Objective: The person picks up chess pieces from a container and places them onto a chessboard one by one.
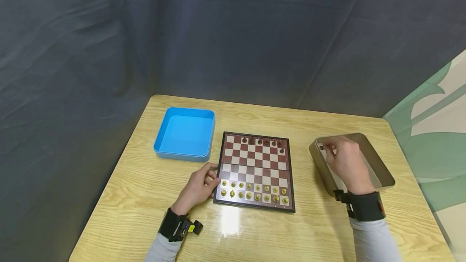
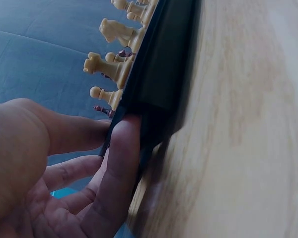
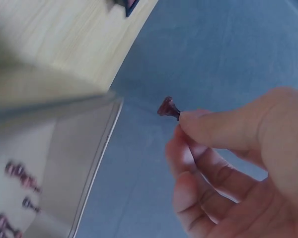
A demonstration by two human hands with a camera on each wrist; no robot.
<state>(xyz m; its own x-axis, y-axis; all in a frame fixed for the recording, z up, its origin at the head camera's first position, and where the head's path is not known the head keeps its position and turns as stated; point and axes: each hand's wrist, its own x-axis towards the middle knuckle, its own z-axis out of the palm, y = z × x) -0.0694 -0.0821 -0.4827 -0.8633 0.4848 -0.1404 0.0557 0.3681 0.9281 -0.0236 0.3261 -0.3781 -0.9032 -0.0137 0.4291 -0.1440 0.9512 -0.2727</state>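
Observation:
A folding chessboard lies on the table, its near two rows filled with cream chess pieces. Several dark red pieces stand along its far edge, with one dark pawn in front of them at the right. My left hand grips the board's left edge by the near corner, thumb and fingers at the rim. Over the left part of a grey-beige box, my right hand pinches a small dark red chess piece between thumb and fingertip, its base pointing away from the fingers.
Several dark red pieces lie loose in the grey-beige box. A shallow blue tray sits at the back left, beyond my left hand. A dark curtain hangs behind the wooden table.

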